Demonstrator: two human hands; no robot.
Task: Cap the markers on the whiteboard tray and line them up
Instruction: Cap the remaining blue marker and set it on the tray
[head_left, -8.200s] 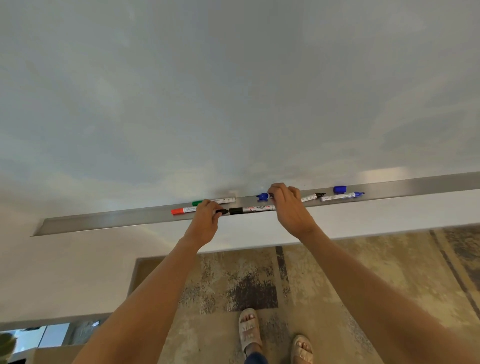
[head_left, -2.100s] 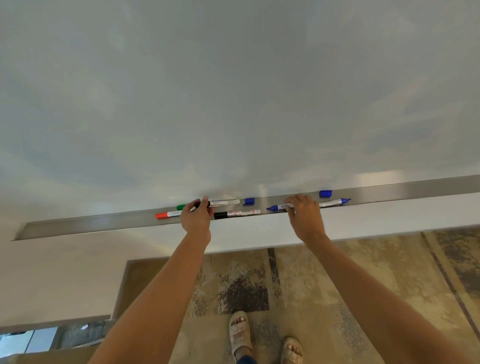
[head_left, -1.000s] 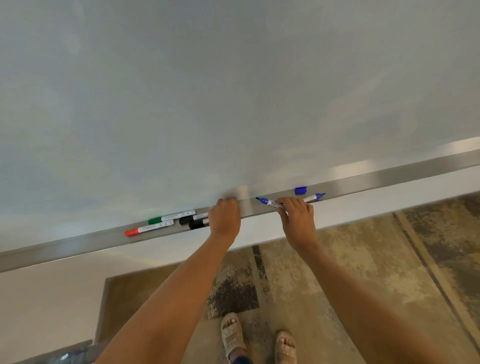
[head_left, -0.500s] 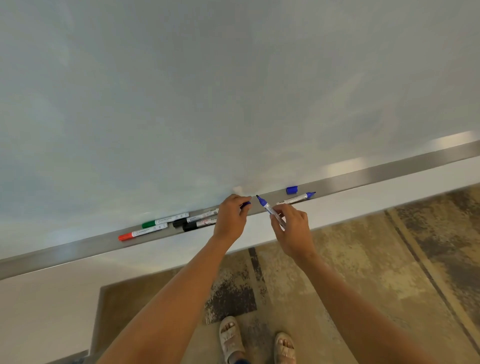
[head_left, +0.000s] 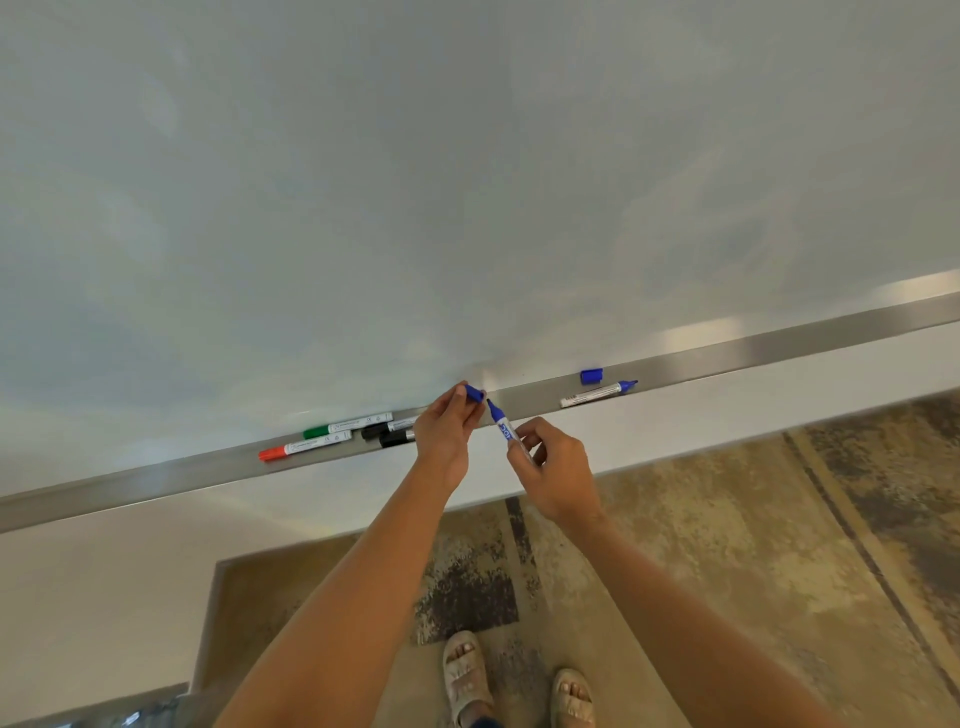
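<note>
Lifted off the whiteboard tray (head_left: 779, 347) since a second ago: uncapped blue marker (head_left: 505, 427) pinched in right hand (head_left: 555, 470), tip just short of blue cap (head_left: 474, 393) gripped by left hand (head_left: 444, 432). Left on tray: capped red marker (head_left: 305, 448), green marker (head_left: 347, 426), two black markers (head_left: 388, 433); farther right, second uncapped blue marker (head_left: 597, 393) beside loose blue cap (head_left: 591, 375).

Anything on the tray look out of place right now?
Yes. On the right of the whiteboard tray, a blue marker lies uncapped, its loose blue cap lying apart just behind it. The four markers on the left are capped but staggered, not in one line.
</note>
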